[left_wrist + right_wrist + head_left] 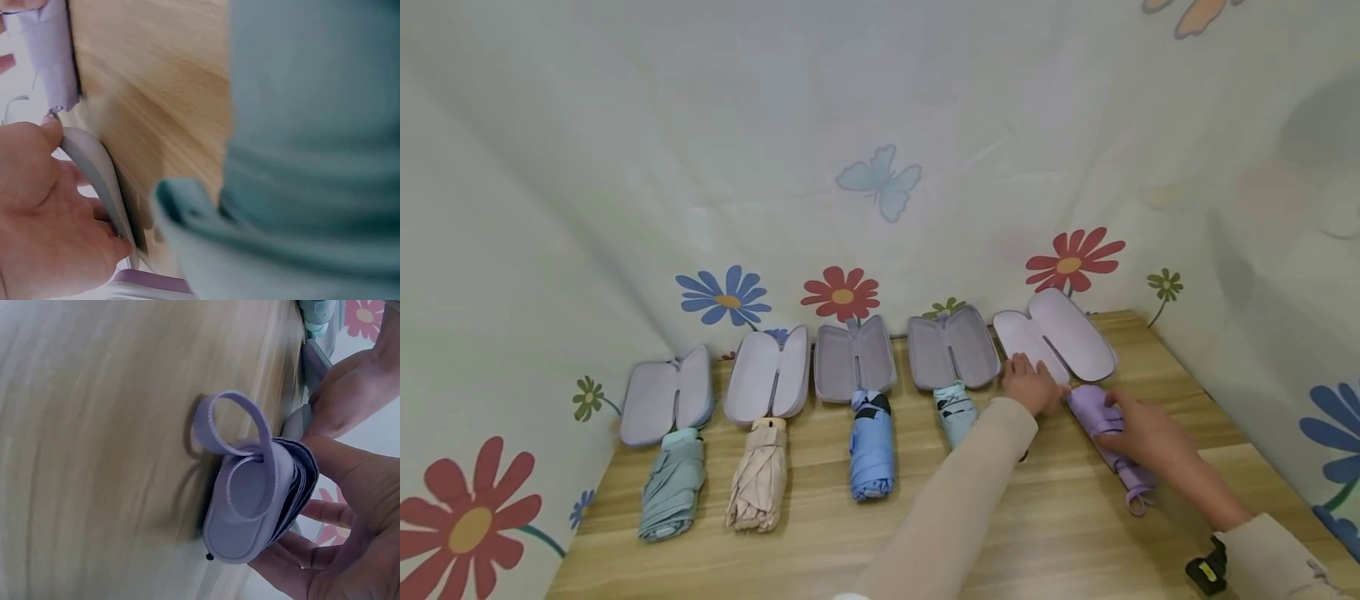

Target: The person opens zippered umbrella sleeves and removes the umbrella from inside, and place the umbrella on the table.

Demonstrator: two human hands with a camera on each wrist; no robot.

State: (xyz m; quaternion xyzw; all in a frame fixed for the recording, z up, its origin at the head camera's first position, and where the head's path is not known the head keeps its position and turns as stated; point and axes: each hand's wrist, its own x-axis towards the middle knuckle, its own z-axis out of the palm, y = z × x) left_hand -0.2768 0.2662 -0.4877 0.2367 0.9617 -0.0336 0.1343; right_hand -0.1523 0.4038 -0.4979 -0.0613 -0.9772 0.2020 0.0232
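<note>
At the right end of the row, a lilac case lies spread open against the wall. My left hand holds its near edge; in the left wrist view the thumb and fingers bend around the case wall. Just below that case lies a folded purple umbrella, its top end close to the case and its strap loop toward me. My right hand grips the umbrella from the right, thumb on one side and fingers on the other. The right wrist view shows the umbrella's handle end low over the table.
Several more open cases stand leftward along the wall, such as a grey one. Below them lie folded umbrellas: green, beige, blue and a mint one partly behind my left sleeve. A wooden table carries everything.
</note>
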